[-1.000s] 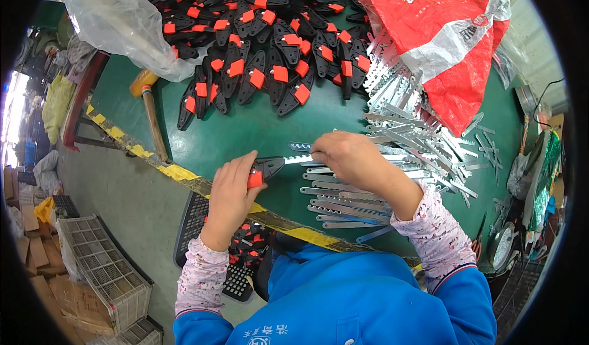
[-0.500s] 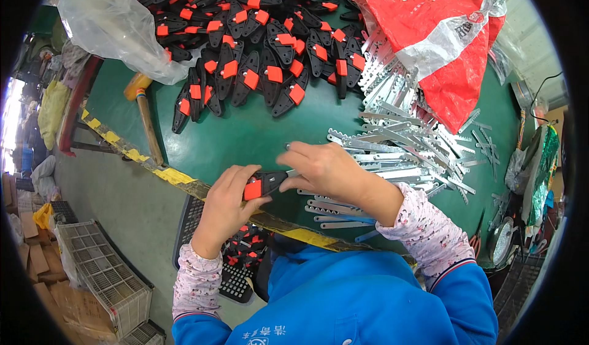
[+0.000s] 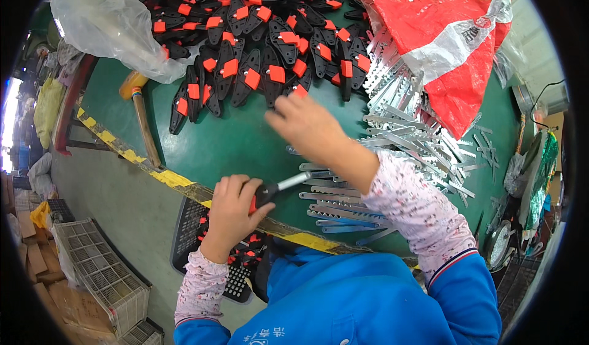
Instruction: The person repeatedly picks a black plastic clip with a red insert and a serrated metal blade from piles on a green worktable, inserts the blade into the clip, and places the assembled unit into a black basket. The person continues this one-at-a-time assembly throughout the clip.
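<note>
My left hand (image 3: 234, 207) is closed around a black plastic holder (image 3: 265, 194) with a red block, near the table's front edge. A flat metal strip (image 3: 294, 181) sticks out of the holder's right end. My right hand (image 3: 310, 127) is away from it, over the near edge of the pile of black holders (image 3: 246, 78) with red blocks. Its fingers are slightly blurred but stretched out, beside a red block (image 3: 299, 92), with nothing seen in them. Toothed metal strips (image 3: 343, 207) lie in a loose row under and beside my right forearm.
A red and white bag (image 3: 451, 57) lies over more metal strips at the far right. A mallet (image 3: 144, 121) lies at the left by the yellow-black taped table edge (image 3: 169, 177). Clear plastic (image 3: 110, 29) covers the far left corner. Below the edge stands a black crate (image 3: 190, 234) with red-and-black parts.
My right hand has left the holder and moved away toward the pile. My left hand still grips the holder, now a little lower, and the metal strip shows in its end.
</note>
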A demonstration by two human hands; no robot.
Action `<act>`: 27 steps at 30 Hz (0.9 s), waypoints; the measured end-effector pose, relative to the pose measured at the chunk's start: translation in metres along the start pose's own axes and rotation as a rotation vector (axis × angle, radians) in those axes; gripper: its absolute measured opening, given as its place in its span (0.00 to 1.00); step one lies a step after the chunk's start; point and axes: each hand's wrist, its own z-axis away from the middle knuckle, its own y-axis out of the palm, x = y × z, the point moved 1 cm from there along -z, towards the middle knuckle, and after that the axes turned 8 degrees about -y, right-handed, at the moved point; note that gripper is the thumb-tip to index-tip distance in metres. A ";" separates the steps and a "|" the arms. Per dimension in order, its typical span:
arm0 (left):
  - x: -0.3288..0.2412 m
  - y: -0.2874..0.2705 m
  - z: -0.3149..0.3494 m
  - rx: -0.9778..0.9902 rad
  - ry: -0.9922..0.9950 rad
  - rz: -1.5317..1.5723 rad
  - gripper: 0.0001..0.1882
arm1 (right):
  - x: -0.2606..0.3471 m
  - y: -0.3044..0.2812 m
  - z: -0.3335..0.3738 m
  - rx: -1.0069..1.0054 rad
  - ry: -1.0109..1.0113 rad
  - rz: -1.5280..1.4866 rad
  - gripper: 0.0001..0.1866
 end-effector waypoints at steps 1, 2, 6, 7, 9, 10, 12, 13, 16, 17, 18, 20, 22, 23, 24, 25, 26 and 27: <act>0.001 0.001 0.002 0.046 0.012 -0.023 0.29 | -0.012 0.002 -0.003 0.013 0.020 0.138 0.09; 0.000 0.000 0.004 0.079 0.030 -0.020 0.28 | -0.020 0.009 -0.005 0.032 0.015 0.160 0.08; 0.002 -0.010 -0.005 0.102 0.014 0.208 0.22 | -0.024 0.015 -0.003 0.083 -0.077 0.022 0.07; 0.002 -0.011 -0.012 0.059 -0.082 0.260 0.20 | -0.018 0.014 0.000 0.112 -0.074 -0.091 0.09; -0.001 -0.015 -0.031 -0.024 -0.270 0.367 0.16 | -0.002 0.003 0.003 0.172 -0.060 -0.314 0.11; 0.001 -0.014 -0.043 -0.036 -0.313 0.374 0.15 | 0.004 -0.003 0.004 0.174 -0.066 -0.469 0.13; 0.003 -0.016 -0.065 -0.031 -0.397 0.351 0.19 | 0.011 -0.018 0.005 0.221 0.072 -0.553 0.16; 0.002 -0.014 -0.073 -0.035 -0.337 0.245 0.22 | 0.010 -0.023 0.011 0.211 0.163 -0.548 0.18; -0.003 -0.003 -0.090 -0.022 -0.163 -0.051 0.35 | 0.002 -0.041 0.036 0.440 0.305 -0.225 0.13; -0.005 0.002 -0.091 0.020 -0.172 -0.075 0.36 | 0.001 -0.042 0.041 0.455 0.305 -0.263 0.12; -0.007 0.007 -0.091 0.060 -0.181 -0.099 0.36 | 0.000 -0.039 0.046 0.471 0.304 -0.302 0.11; -0.004 0.010 -0.088 0.126 -0.193 -0.072 0.37 | -0.003 -0.036 0.052 0.455 0.295 -0.348 0.09; 0.000 0.001 -0.081 0.126 -0.165 -0.021 0.36 | -0.005 -0.034 0.055 0.392 0.280 -0.363 0.09; 0.003 -0.004 -0.077 0.127 -0.146 0.004 0.35 | -0.006 -0.032 0.057 0.323 0.332 -0.425 0.09; 0.005 -0.008 -0.072 0.102 -0.126 0.019 0.35 | -0.008 -0.031 0.058 0.253 0.383 -0.487 0.08; 0.006 -0.012 -0.066 0.078 -0.106 0.033 0.35 | -0.010 -0.029 0.059 0.182 0.433 -0.548 0.08; 0.007 -0.015 -0.059 0.052 -0.090 0.048 0.35 | -0.010 -0.028 0.057 0.102 0.443 -0.613 0.07; 0.007 -0.018 -0.055 0.058 -0.115 0.052 0.34 | -0.012 -0.028 0.055 0.140 0.538 -0.757 0.07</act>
